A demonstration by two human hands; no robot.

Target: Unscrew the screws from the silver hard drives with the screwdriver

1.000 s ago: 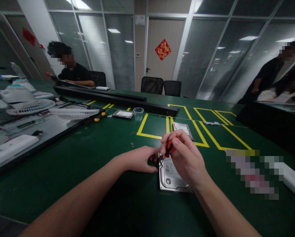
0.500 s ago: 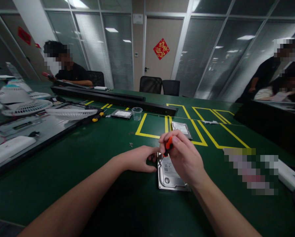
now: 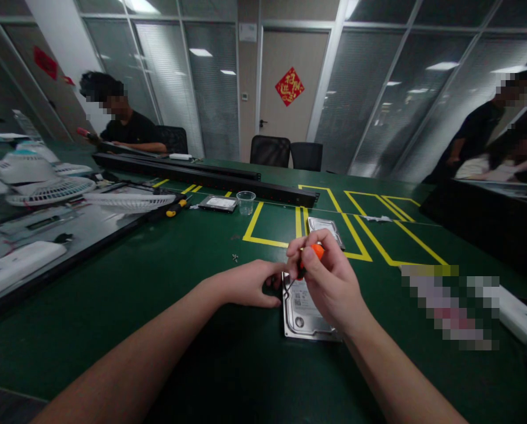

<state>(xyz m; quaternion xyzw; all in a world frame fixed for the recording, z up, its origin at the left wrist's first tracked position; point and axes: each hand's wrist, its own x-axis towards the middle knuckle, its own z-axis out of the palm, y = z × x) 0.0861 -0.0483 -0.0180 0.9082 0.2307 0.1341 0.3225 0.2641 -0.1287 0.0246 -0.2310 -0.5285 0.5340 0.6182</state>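
Note:
A silver hard drive (image 3: 302, 315) lies flat on the green table (image 3: 192, 282) in front of me. My right hand (image 3: 329, 282) is closed round a small orange-handled screwdriver (image 3: 310, 259), whose tip points down at the drive's far left corner. My left hand (image 3: 249, 282) rests on the table against the drive's left edge, fingers curled toward that corner. A few tiny screws (image 3: 235, 257) lie loose to the left.
A second hard drive (image 3: 325, 227) sits in a yellow-taped box. Farther back are a third drive (image 3: 219, 204), a clear cup (image 3: 246, 202), a yellow screwdriver (image 3: 177, 208) and a long black bar (image 3: 228, 182). White fan parts (image 3: 46, 188) lie left. Other people sit at the far left and right.
My right hand has turned the screwdriver slightly; its orange handle now shows more at the top. The left hand and the drive have stayed put.

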